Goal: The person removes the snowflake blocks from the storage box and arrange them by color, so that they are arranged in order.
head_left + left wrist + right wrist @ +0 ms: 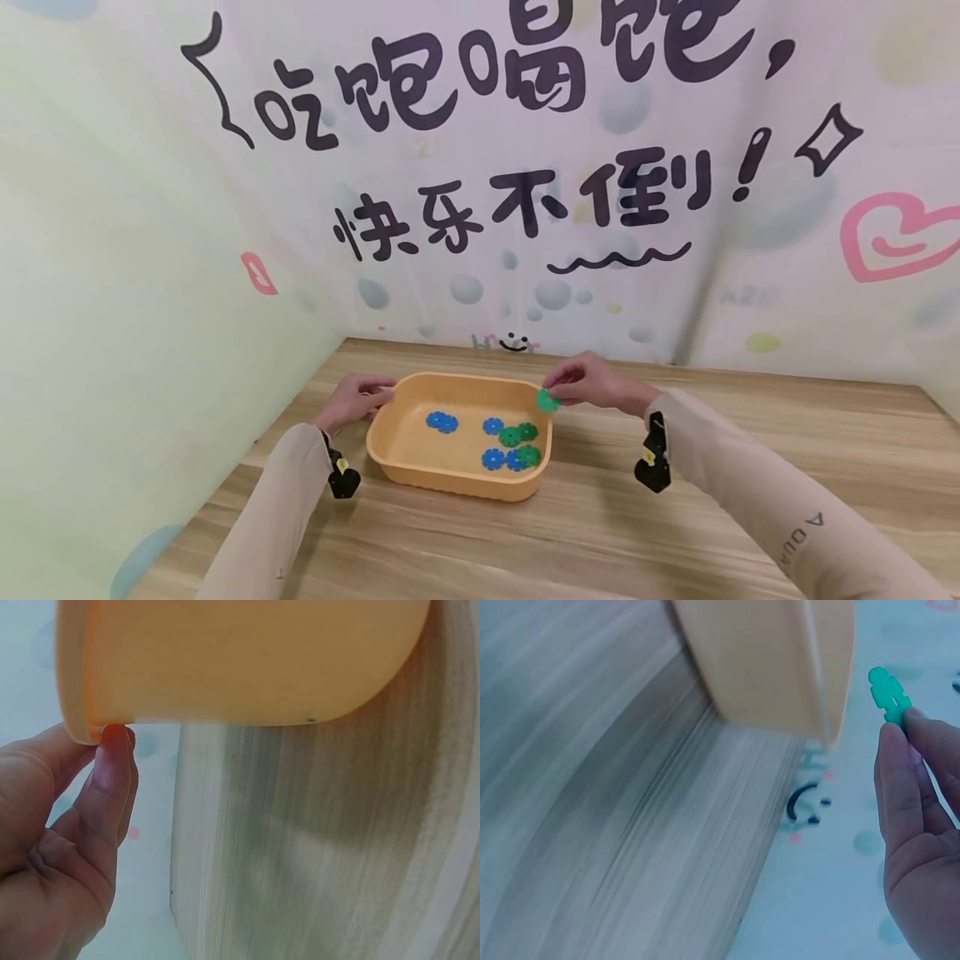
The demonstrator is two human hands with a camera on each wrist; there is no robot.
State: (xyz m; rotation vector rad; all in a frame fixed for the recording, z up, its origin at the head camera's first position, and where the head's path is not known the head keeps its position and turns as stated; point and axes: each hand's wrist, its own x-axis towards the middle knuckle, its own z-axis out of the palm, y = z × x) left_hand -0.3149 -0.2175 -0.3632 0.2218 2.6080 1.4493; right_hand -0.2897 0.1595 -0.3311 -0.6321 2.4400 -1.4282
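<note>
Head view: left hand grips far-left rim of orange plastic tub on wooden tabletop. Right hand pinches green gear disc above tub's far-right corner. Inside tub: four blue discs, three green discs.

Left wrist view: thumb and fingers pinch tub rim; contents hidden.

Right wrist view: disc edge-on between fingertips, just beside tub wall, not touching.
</note>
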